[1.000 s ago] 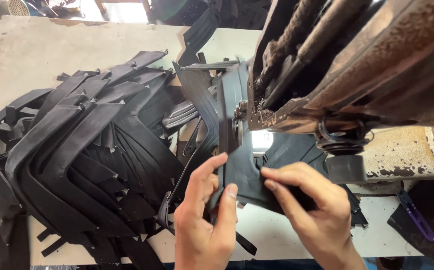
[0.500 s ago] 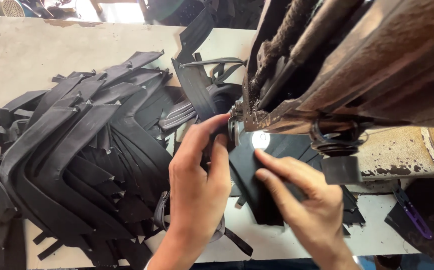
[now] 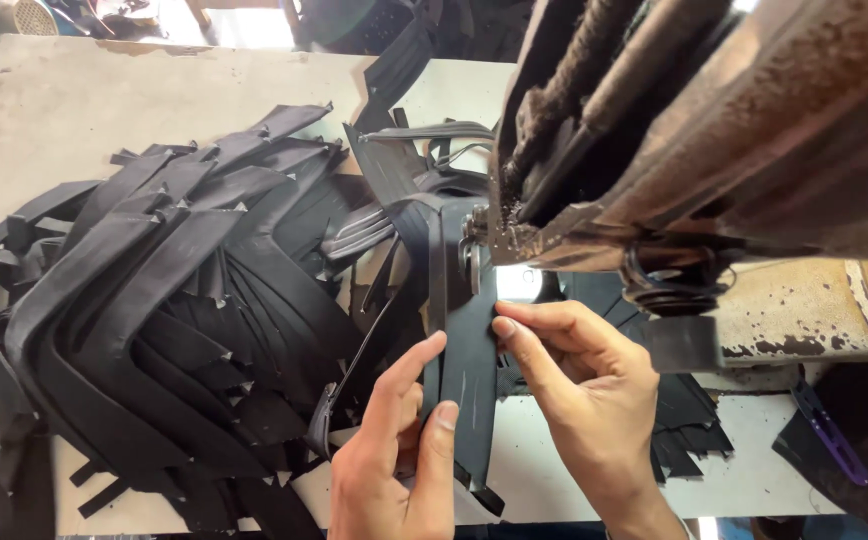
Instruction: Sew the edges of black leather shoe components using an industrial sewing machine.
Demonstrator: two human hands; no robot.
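A long black leather piece runs from the sewing machine's needle area down toward me. My left hand pinches its lower left edge between thumb and fingers. My right hand presses its fingertips on the piece's right edge, just below the presser foot. The old brown sewing machine head looms over the upper right and hides the far end of the piece.
A big heap of cut black leather pieces covers the left of the pale worktable. More black scraps lie under the machine. A dark object with a purple strip sits at the right edge.
My left hand has dropped from the needle area back to the piece's lower edge. The piece now lies straighter under the foot, and my right hand has shifted slightly up.
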